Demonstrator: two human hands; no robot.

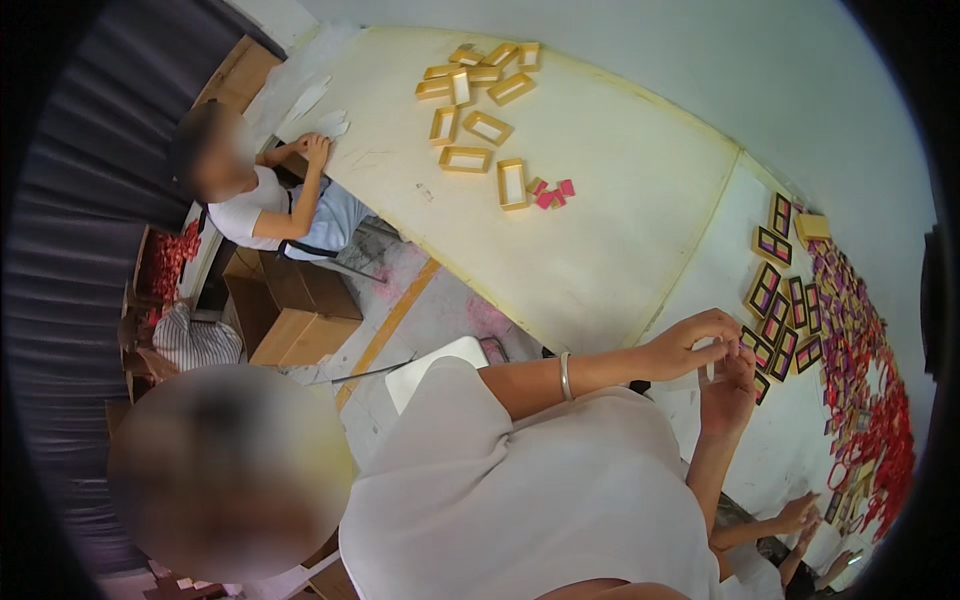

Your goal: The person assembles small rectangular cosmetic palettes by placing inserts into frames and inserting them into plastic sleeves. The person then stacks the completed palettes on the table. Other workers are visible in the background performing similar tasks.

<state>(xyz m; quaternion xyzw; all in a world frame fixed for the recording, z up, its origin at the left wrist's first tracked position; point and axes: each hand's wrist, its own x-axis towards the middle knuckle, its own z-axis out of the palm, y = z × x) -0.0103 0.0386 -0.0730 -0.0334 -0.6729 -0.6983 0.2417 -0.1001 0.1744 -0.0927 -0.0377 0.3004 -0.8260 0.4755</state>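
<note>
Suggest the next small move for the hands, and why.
Probably ease the left hand and right hand slightly apart: they come together near the black-edged rectangular boxes, overlapping so much that I can't tell what, if anything, is pinched between them.

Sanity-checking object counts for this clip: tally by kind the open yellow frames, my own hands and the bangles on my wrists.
Open yellow frames: about 12, some overlapping
Own hands: 2 (left hand, right hand)
Bangle: 1, on the left wrist
Total: about 15
</note>
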